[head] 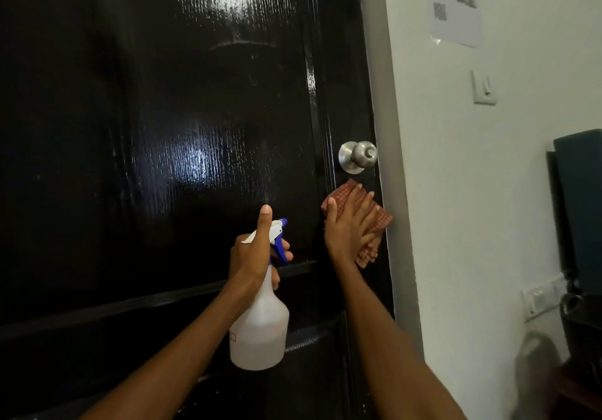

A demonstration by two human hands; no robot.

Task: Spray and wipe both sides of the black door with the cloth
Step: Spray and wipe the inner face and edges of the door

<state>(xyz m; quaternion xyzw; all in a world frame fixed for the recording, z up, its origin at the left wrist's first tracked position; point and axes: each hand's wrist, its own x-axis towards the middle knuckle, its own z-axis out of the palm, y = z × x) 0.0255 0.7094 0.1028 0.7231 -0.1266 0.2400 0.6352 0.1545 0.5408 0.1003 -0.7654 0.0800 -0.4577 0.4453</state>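
The glossy black door [163, 126] fills the left and middle of the view, wet streaks shining on its panel. My left hand [252, 253] grips the neck of a translucent white spray bottle [260, 331] with a blue trigger, nozzle toward the door. My right hand [350, 224] lies flat with fingers spread on a red checked cloth [379, 219], pressing it against the door's right edge just below the silver round knob [358, 157].
A grey door frame [387, 126] runs along the door's right side, then a white wall with a taped paper notice [456, 5], a light switch [484, 88] and a socket [537, 299]. Dark furniture [580, 211] stands at the far right.
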